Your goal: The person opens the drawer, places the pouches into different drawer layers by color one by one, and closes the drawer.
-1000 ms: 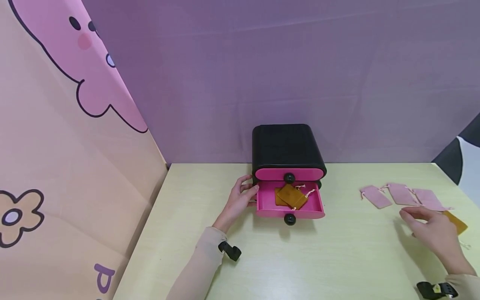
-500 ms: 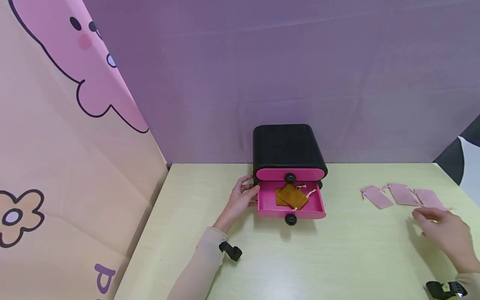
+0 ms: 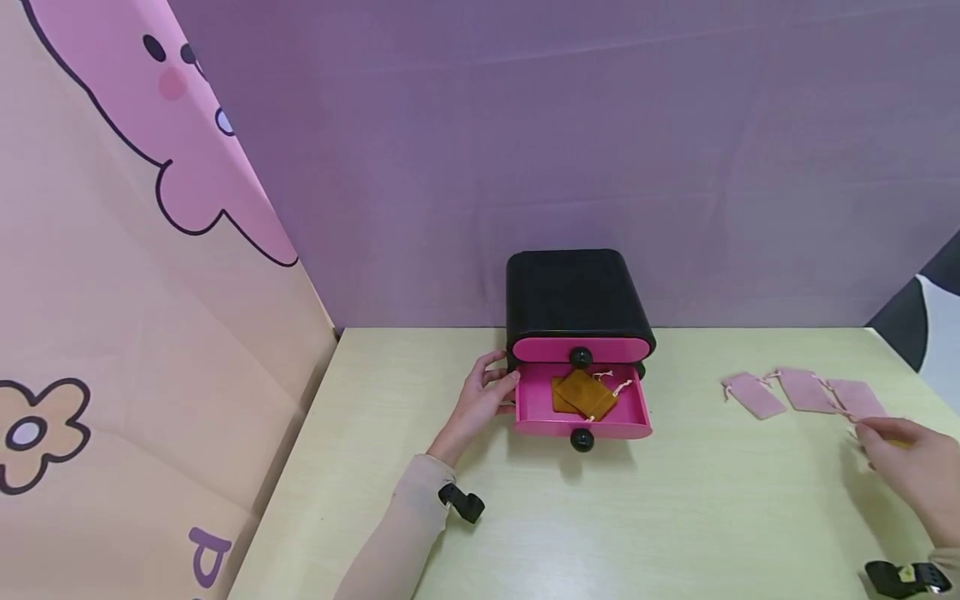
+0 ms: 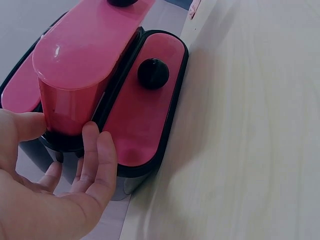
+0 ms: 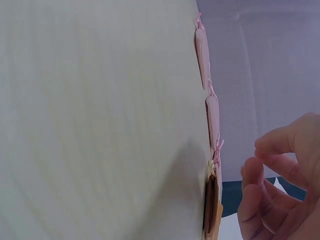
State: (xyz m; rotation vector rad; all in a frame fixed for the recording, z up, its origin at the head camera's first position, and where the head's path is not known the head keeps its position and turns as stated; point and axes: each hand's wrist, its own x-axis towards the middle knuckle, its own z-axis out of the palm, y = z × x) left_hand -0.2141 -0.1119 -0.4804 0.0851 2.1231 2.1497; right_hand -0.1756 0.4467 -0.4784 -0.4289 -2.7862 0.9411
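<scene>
A black drawer unit point(image 3: 573, 292) with pink fronts stands at the table's back. Its middle drawer point(image 3: 536, 408) is pulled out and holds mustard-coloured drawstring pouches point(image 3: 587, 394), one lying over another. My left hand point(image 3: 474, 404) grips the unit's left side around that drawer, thumb against the drawer wall and fingers curved below. At the right, my right hand point(image 3: 911, 471) hovers with loosely bent fingers and nothing between them. Just beyond it lies another mustard pouch point(image 5: 214, 205), mostly hidden by the hand in the head view. Three pink pouches point(image 3: 806, 390) lie in a row beside it.
The top drawer point(image 3: 547, 348) and the bottom drawer point(image 4: 145, 110) are pushed in, each with a black round knob. A purple cloth point(image 3: 480, 167) hangs behind the table point(image 3: 712, 517), and a printed cloth point(image 3: 150, 350) stands along its left.
My right hand has moved rightward, from left of the mustard pouch to over it, covering most of it in the head view. My left hand and the drawer unit have stayed put.
</scene>
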